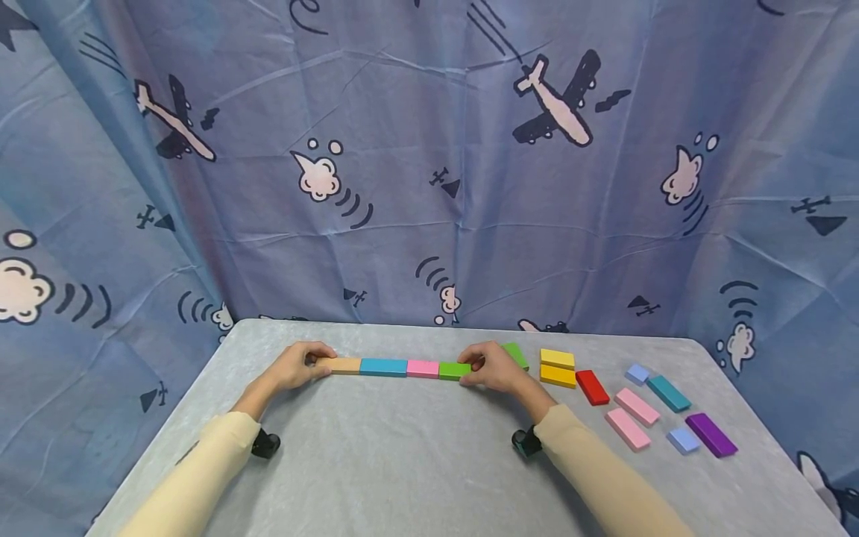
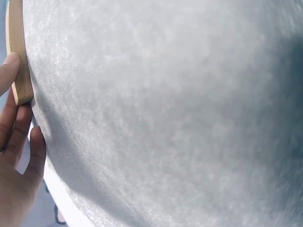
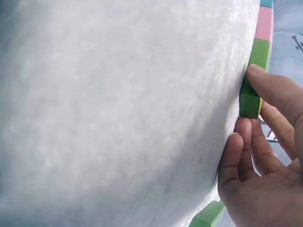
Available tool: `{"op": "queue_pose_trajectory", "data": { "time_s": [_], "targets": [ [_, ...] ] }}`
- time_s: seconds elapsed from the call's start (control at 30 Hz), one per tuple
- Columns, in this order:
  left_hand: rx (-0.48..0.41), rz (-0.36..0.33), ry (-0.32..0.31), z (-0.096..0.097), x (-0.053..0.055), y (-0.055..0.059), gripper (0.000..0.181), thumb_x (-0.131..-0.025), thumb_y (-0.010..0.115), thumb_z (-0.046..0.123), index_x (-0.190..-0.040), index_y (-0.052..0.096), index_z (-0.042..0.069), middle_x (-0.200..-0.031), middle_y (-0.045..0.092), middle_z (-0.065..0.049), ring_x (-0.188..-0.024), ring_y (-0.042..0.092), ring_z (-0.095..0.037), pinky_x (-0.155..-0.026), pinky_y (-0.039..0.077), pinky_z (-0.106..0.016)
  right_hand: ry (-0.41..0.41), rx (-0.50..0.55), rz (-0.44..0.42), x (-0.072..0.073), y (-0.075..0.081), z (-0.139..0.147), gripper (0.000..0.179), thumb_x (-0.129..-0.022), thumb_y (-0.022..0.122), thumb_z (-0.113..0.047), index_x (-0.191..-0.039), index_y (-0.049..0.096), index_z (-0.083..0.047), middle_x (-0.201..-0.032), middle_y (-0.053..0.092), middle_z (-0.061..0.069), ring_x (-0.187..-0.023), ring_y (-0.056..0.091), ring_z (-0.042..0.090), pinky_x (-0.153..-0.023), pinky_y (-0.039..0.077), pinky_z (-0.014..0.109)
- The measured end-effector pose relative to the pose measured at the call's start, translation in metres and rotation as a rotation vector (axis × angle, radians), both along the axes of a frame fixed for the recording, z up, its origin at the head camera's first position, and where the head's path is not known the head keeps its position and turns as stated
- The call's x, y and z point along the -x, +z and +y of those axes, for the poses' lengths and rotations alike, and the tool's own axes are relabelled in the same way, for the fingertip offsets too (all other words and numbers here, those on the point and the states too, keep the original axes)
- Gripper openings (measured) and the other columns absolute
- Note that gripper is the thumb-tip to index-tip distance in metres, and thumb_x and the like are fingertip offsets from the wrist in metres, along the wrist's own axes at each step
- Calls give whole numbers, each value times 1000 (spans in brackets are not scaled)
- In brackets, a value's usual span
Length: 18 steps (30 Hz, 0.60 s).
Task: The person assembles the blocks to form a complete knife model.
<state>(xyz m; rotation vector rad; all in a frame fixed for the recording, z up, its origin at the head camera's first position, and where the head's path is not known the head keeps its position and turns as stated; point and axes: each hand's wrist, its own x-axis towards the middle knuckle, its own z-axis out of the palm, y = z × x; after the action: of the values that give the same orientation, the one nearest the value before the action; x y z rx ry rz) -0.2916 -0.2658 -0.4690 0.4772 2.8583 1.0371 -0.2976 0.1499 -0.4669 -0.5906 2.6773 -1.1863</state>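
Note:
A straight row of blocks lies end to end on the grey table in the head view: a natural wood-coloured block [image 1: 346,365], a blue block [image 1: 383,367], a pink block [image 1: 423,369] and a green block [image 1: 452,370]. My left hand [image 1: 293,368] grips the wooden block at the row's left end; in the left wrist view the thumb [image 2: 8,71] presses its near side. At the right end my right hand [image 1: 496,368] pinches the green block between thumb and fingers, its outer end visible in the right wrist view.
Right of the right hand lie another green block [image 1: 515,355], two yellow blocks [image 1: 557,359], a red block [image 1: 593,387], two light pink blocks [image 1: 637,407], two light blue pieces [image 1: 683,441], a teal block [image 1: 669,393] and a purple block [image 1: 711,435]. A patterned curtain [image 1: 403,186] hangs behind the table.

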Motion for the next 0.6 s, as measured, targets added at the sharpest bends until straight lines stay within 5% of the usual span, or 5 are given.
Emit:
{"op": "queue_pose_trajectory", "data": {
  "time_s": [0.3,0.6],
  "targets": [
    [-1,11,-3,-1,0,0,22,-91,77,4,-112,75,5,-111,68,-9,-97,61,-25,-88,48,-48,-7,-48,-1,0,1,-3,29,-81,87,-5,-107,76,-4,-100,69,3,-89,58,21,-84,51,38],
    [-9,-2,0,0,-1,1,21,-91,77,5,-112,74,5,-111,68,-8,-97,61,-26,-89,48,-48,47,20,-36,-3,6,15,33,-85,84,-7,-114,71,2,-107,69,10,-96,63,25,-90,52,42]
  ]
}}
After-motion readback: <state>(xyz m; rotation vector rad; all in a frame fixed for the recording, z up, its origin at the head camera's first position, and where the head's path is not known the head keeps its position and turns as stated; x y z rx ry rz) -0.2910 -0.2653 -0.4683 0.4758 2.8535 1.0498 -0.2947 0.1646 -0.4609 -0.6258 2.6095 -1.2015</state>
